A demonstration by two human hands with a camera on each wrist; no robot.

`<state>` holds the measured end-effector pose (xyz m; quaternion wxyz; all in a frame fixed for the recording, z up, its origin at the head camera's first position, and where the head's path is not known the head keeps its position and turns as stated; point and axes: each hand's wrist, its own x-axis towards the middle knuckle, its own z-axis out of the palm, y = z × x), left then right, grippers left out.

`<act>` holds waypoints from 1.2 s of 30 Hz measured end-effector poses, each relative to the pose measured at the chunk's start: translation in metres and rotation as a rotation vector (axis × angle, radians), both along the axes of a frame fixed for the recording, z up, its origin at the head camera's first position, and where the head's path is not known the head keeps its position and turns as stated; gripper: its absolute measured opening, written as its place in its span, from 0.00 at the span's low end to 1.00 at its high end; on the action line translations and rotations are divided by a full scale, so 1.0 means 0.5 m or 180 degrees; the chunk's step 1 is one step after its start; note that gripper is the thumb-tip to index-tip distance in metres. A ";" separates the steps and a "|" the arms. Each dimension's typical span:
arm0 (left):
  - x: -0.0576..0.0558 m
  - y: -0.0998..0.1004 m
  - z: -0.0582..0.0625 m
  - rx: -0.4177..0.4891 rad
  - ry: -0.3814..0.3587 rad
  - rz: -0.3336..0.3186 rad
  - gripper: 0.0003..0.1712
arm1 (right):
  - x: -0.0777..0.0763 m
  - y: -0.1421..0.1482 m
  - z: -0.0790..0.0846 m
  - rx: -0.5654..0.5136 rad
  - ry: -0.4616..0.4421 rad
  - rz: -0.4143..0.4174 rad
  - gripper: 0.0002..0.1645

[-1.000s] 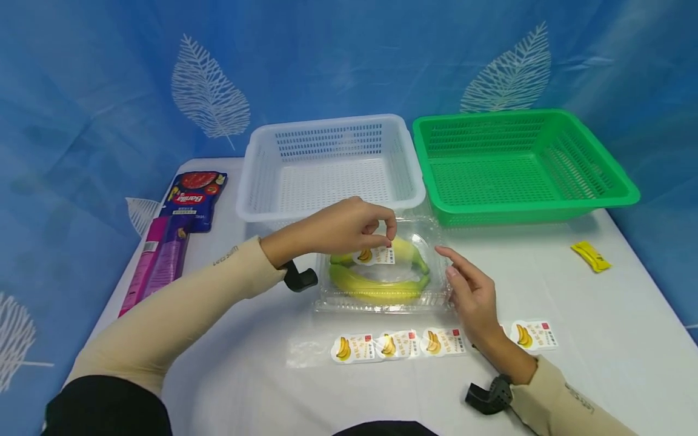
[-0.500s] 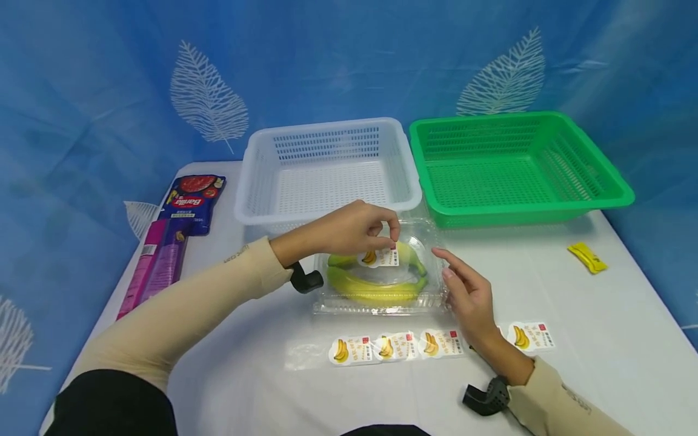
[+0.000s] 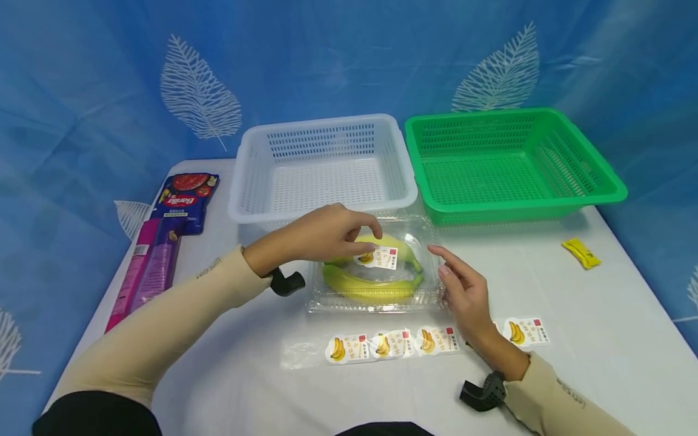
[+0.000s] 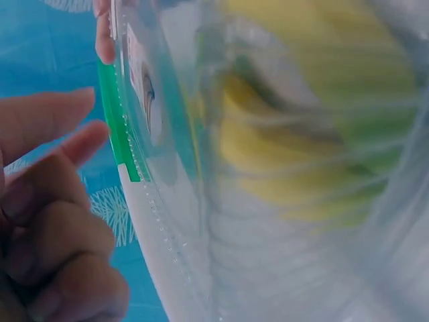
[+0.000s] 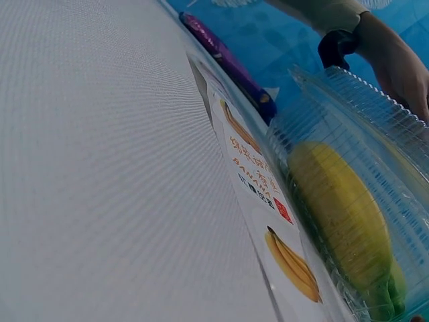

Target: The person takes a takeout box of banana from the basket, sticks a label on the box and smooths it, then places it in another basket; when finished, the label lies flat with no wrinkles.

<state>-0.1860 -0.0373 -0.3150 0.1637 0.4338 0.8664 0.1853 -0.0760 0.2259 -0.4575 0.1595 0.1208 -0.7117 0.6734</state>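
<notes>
A clear plastic clamshell box (image 3: pixel 332 304) holds two bananas (image 3: pixel 376 292) and sits in the middle of the white table. On its lid lies a banana label (image 3: pixel 387 259), also seen edge-on in the left wrist view. My left hand (image 3: pixel 327 233) hovers over the lid, thumb tip at the label's upper edge. Thumb and index finger (image 4: pixel 47 114) stand apart with nothing between them; the other fingers curl loosely. Against the box's right side is my right hand (image 3: pixel 470 297), index finger extended, thumb by the edge. In front lies a strip of banana labels (image 3: pixel 392 344), partly hidden by my right wrist.
Behind the box stand a white basket (image 3: pixel 327 181) and a green basket (image 3: pixel 491 175), side by side. A blue pouch (image 3: pixel 185 200) and a purple packet (image 3: pixel 147 260) lie at the left edge. A small yellow wrapped packet (image 3: pixel 581 253) is on the right.
My left hand has moved left across the lid, its thumb and index finger parting from the label's right corner. More of the label shows. My right hand stays beside the box.
</notes>
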 end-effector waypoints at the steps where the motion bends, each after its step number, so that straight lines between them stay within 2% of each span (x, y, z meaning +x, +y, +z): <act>1: 0.003 -0.001 0.000 -0.0061 0.0043 0.0019 0.16 | -0.001 0.001 -0.001 -0.0014 0.0003 0.0002 0.21; 6: 0.013 0.010 -0.010 -0.0398 0.0244 0.0149 0.23 | 0.000 0.003 -0.005 -0.0096 0.0004 0.0019 0.21; 9: 0.018 0.016 -0.019 -0.0525 0.0367 0.0224 0.23 | 0.001 0.001 -0.006 -0.0095 0.0000 0.0026 0.21; 16: 0.032 0.016 -0.028 -0.0427 0.0565 0.0356 0.21 | -0.001 -0.003 -0.002 -0.0052 0.0066 0.0021 0.21; 22: 0.034 0.015 -0.030 -0.0385 0.0575 0.0441 0.22 | 0.001 -0.004 -0.001 -0.0053 0.0041 0.0041 0.21; 26: 0.036 0.011 -0.029 -0.0294 0.0616 0.0385 0.19 | 0.002 -0.003 0.000 -0.0034 0.0035 0.0059 0.21; 32: 0.049 0.001 -0.019 0.0015 0.0785 0.0072 0.13 | 0.001 -0.004 0.001 -0.0006 0.0009 0.0009 0.21; 36: 0.057 -0.001 -0.020 -0.0004 0.0735 -0.0057 0.11 | 0.001 -0.004 0.003 -0.0020 0.0018 -0.0007 0.21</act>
